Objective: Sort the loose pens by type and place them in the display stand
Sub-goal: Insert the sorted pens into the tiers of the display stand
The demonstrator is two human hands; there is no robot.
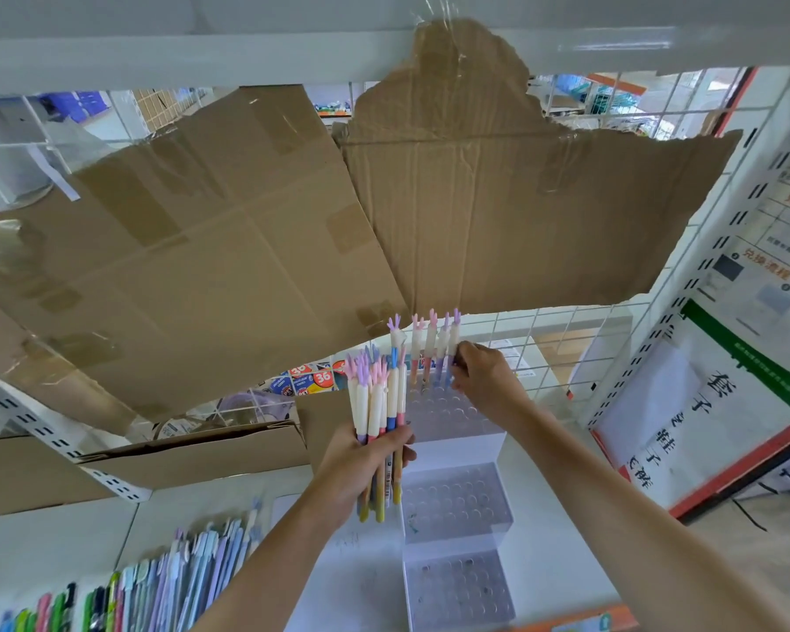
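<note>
Looking through the head view, the only one I get: left hand [361, 467] has its fingers curled tight round a bunch of pens [377, 417], held upright, antler-shaped tops up, pastel lower barrels sticking out below the fist. Bunch sits just left of the display stand [457, 504], roughly level with its top tier.

Right hand [484, 380] reaches to the top tier at the back. Its fingertips pinch the rightmost pen [453, 344] of a row of standing pens [423, 348]. I count about five upright in the holes there, white upper barrels, pink or purple antler caps. Whether the pinched pen is fully seated in its hole I cannot tell; the hand hides its lower end.

Stand is a white stepped block with three clear perforated tiers; the middle and bottom tiers show only open holes. It sits on a white shelf [55, 540].

Loose pens [169, 581] lie in a spread at bottom left on the shelf, mixed colours, blue, green, pink, lilac, well apart from the stand. Different type from the antler ones as far as I can make out.

Behind: torn cardboard sheets [293, 212] taped over a white wire grid [566, 348]. A flat cardboard piece [192, 453] lies left of the hands. Printed notice [685, 417] on the right upright, text too small for me to read.
</note>
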